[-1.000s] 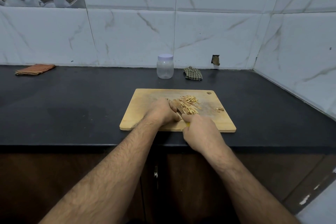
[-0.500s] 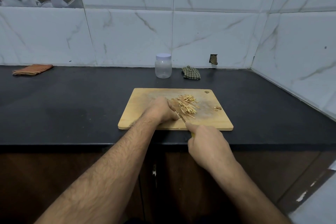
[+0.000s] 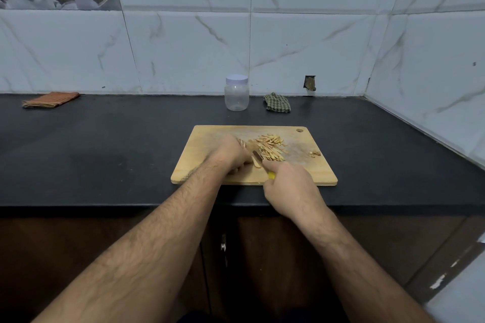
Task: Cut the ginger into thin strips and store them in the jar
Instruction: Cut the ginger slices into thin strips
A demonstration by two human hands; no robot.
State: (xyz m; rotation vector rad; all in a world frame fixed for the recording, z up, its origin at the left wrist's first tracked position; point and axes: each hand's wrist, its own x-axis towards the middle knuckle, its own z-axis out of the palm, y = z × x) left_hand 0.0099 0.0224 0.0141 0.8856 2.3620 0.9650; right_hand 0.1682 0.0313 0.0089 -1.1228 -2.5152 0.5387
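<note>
**Still slicing ginger, jar waiting shut**

I'm in the cutting step. My left hand [image 3: 231, 153] is curled down on the uncut ginger [image 3: 245, 145] on the cutting board [image 3: 207, 157], pinning it in place; most of that piece is hidden under my fingers. My right hand [image 3: 287, 183] is wrapped round the yellow handle of the knife [image 3: 258, 161], whose blade sits just beside the left fingertips, angled toward the far side of the board. A pile of strips [image 3: 270, 149] lies to the right of the blade, touching it or nearly so, and a few small scraps [image 3: 315, 153] sit apart near the board's right edge.

The jar [image 3: 236, 93] stands at the back of the table [image 3: 105, 144] by the wall, lid on, and looks empty. A folded orange cloth [image 3: 49, 99] and a checked cloth [image 3: 277, 103] lie along the wall too.

I judge the cutting only partly done. Next I'd want short, even strokes with the left fingertips tucked back from the edge, since the blade runs very close to them; the jar lid has to come off before anything goes in
</note>
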